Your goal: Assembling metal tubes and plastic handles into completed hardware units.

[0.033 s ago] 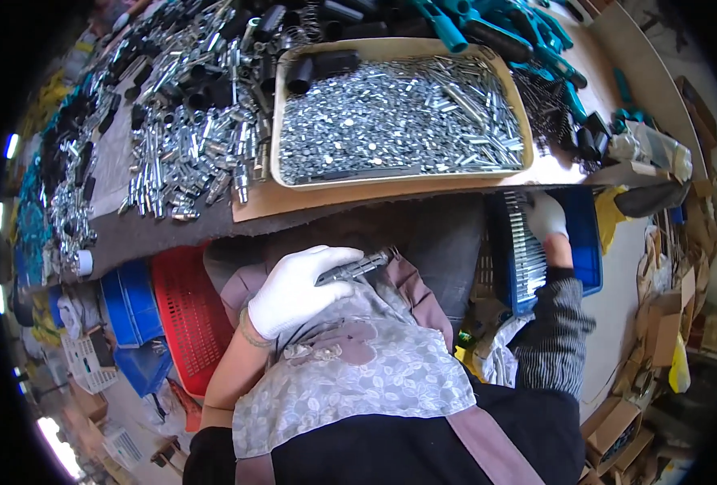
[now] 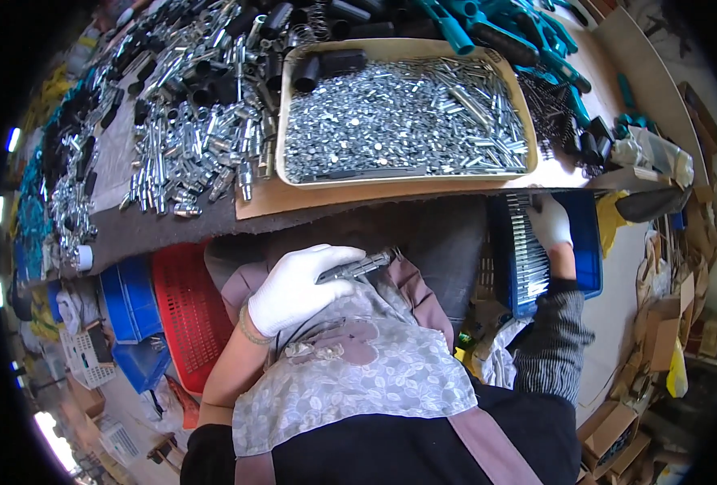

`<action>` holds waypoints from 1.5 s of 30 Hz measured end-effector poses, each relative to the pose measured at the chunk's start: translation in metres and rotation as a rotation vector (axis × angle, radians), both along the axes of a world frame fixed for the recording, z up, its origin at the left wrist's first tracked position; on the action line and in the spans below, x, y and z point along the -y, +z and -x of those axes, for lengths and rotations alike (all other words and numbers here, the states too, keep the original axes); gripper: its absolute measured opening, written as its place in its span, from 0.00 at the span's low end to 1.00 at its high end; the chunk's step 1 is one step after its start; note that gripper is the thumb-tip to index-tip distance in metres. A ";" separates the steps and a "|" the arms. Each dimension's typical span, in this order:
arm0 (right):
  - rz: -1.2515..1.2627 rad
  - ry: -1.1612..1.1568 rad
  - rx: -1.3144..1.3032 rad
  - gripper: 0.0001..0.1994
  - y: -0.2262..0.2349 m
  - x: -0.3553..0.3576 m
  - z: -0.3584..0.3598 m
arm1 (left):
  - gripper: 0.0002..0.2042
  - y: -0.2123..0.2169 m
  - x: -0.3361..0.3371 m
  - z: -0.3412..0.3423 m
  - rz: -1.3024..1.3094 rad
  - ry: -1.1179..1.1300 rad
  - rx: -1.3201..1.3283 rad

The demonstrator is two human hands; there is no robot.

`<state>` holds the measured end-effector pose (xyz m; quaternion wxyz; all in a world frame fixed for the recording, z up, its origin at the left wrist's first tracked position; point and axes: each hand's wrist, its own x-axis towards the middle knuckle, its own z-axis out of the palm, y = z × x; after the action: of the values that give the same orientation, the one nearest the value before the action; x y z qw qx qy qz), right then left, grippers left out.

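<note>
My left hand (image 2: 302,289), in a white glove, is held over my lap above a grey leaf-patterned apron (image 2: 391,372). Its fingers and thumb close around a bundle of slim grey metal parts (image 2: 357,267), whose far ends stick out to the right. Under the bench edge on the right, my gloved right hand (image 2: 549,221) reaches into a blue crate (image 2: 588,275). Along the crate's left side runs a stacked row of shiny metal rods (image 2: 528,259). The right fingers are at the far end of that row, next to something dark, and I cannot make out whether they grip anything.
On the bench, a cream tray (image 2: 281,121) holds many small metal pins. Loose metal fittings (image 2: 189,162) are heaped left of it, and teal tool housings (image 2: 552,56) lie at the back right. A red basket (image 2: 185,315) and blue bins (image 2: 130,303) stand below on the left.
My right hand has drawn back slightly toward me within the blue crate. The left hand keeps its hold, and the whole view has shifted a little.
</note>
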<state>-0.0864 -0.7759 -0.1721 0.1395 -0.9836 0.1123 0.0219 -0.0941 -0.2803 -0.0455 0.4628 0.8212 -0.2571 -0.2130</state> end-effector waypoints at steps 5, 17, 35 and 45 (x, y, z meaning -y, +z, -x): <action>-1.649 -0.273 0.084 0.11 0.072 -0.128 0.054 | 0.20 -0.003 -0.005 -0.009 0.006 -0.021 0.055; -1.917 0.112 -0.391 0.17 0.109 -0.309 0.033 | 0.20 0.028 -0.039 -0.002 0.164 0.359 0.039; -1.394 0.088 -0.383 0.09 0.113 -0.334 0.030 | 0.19 0.004 -0.060 0.019 0.167 0.469 0.145; -1.299 -0.003 -0.036 0.06 0.141 -0.257 0.020 | 0.17 0.014 -0.082 0.013 0.093 0.253 0.165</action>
<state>-0.1065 -0.5194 -0.0310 0.7041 -0.6982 0.0799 0.1019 -0.1066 -0.1983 -0.0316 0.5008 0.8394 -0.1982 -0.0726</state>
